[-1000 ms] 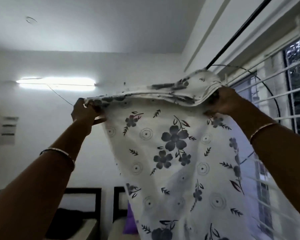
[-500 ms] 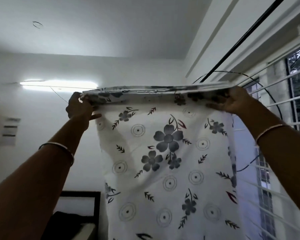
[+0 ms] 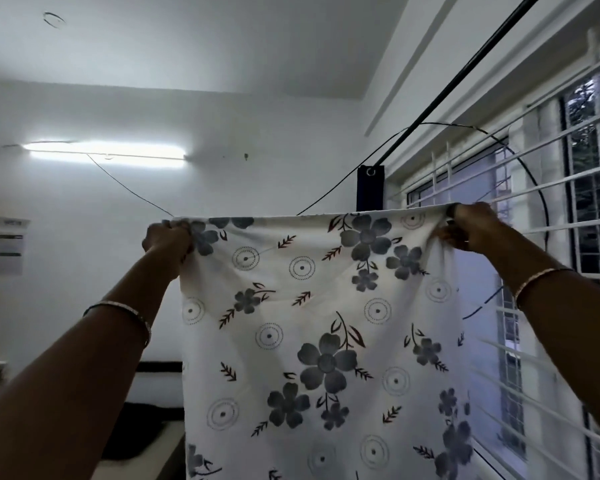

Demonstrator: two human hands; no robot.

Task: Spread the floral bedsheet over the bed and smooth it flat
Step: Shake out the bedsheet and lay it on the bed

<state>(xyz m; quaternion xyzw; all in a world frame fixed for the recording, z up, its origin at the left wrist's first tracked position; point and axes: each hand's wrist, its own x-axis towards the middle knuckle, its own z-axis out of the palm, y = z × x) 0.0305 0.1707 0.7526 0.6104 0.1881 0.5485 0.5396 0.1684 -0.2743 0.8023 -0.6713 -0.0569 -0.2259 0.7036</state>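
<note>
The white fabric bedsheet printed with grey flowers [image 3: 326,341] was held aloft, its top edge gripped in the curled fingers of the left hand [image 3: 167,237] and right hand [image 3: 471,232]. Beyond, the bed [image 3: 160,452] was glimpsed low left. It could be snagged on the white window grille [image 3: 551,188] by a rightward swing. No containers were seen.
</note>
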